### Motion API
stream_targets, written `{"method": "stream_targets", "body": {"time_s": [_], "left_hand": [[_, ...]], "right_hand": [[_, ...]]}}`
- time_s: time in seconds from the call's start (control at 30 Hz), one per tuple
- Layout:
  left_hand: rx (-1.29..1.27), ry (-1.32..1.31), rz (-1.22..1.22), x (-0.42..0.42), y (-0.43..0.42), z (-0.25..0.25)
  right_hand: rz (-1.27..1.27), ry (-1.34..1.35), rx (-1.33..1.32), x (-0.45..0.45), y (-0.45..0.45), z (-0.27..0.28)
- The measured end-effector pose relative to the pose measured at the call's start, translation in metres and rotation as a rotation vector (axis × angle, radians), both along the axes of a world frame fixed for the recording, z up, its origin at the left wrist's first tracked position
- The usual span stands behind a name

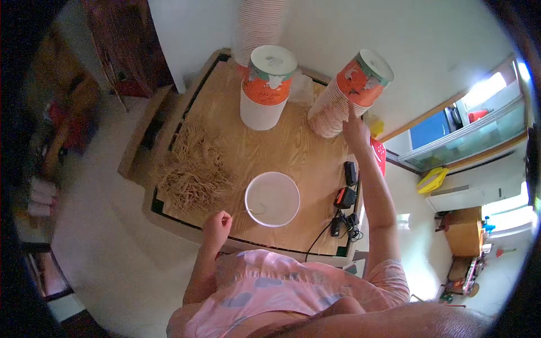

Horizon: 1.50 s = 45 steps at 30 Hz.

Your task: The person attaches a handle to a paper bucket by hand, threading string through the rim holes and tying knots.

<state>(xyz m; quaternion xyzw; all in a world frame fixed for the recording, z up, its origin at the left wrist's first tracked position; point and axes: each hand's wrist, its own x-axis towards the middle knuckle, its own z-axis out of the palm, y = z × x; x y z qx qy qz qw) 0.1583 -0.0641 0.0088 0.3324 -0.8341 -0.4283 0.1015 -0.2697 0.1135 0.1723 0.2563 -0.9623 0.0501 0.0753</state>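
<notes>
Head view: my left hand [216,230] pinches strand [241,212], likely limp; end-hold suits. Right hand [356,135] touches farther cup stack [331,108], grip unclear.

No text can be read. Pale script on the orange-banded cup [266,90] and markings on the tilted cup stack [350,94] are too blurred.

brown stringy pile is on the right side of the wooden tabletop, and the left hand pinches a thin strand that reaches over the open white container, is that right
One thing is off: the brown stringy pile is on the left side of the wooden tabletop, as the head view shows. The left hand does pinch a thin strand that reaches over the open white container.
</notes>
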Motion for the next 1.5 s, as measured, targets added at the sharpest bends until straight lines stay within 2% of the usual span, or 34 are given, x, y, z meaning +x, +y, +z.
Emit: {"method": "stream_targets", "body": {"time_s": [0.07, 0.17, 0.27, 0.37, 0.47, 0.57, 0.6, 0.67, 0.8, 0.9, 1.1, 1.2, 1.3, 1.4, 1.5], "left_hand": [[0.003, 0.047, 0.039, 0.005, 0.001, -0.025], [-0.002, -0.002, 0.010, 0.003, 0.001, 0.006], [0.060, 0.097, 0.059, 0.005, 0.003, -0.014], [0.061, 0.066, 0.056, 0.003, 0.003, -0.011], [0.030, 0.067, 0.038, 0.006, 0.001, -0.029], [0.020, 0.072, 0.043, 0.005, 0.002, -0.027], [0.012, 0.067, 0.044, 0.004, 0.001, -0.021], [0.027, 0.022, 0.029, 0.004, 0.000, -0.007], [0.026, 0.007, 0.033, 0.003, -0.004, -0.011], [0.048, -0.030, 0.021, 0.001, -0.007, 0.010], [0.070, -0.011, 0.013, 0.004, -0.003, -0.004], [0.066, -0.025, 0.025, 0.004, -0.002, 0.000], [0.069, -0.069, 0.020, 0.004, -0.003, 0.013], [0.046, -0.026, 0.009, 0.004, -0.003, 0.011], [-0.034, -0.021, 0.012, 0.004, -0.003, 0.012]], "right_hand": [[-0.030, -0.014, 0.130, -0.013, -0.004, 0.005], [-0.010, 0.015, 0.222, -0.027, -0.005, 0.005], [0.011, 0.012, 0.209, -0.024, -0.007, 0.010], [0.042, 0.118, 0.271, -0.039, 0.000, -0.009], [0.052, 0.080, 0.452, -0.031, -0.006, -0.019], [0.111, 0.033, 0.393, -0.024, -0.003, -0.054], [0.052, -0.038, 0.435, -0.013, -0.012, -0.050], [0.053, 0.044, 0.456, -0.031, -0.004, -0.085], [0.057, 0.026, 0.257, -0.014, -0.016, -0.050], [0.023, 0.098, 0.181, -0.021, -0.019, -0.029], [0.022, 0.137, 0.260, -0.022, -0.023, -0.015], [0.010, 0.309, 0.323, -0.034, -0.017, -0.035], [-0.035, 0.073, 0.288, -0.026, -0.018, -0.032], [-0.060, 0.157, 0.282, -0.034, -0.015, -0.057], [-0.061, -0.004, 0.318, -0.024, -0.020, -0.055]]}}
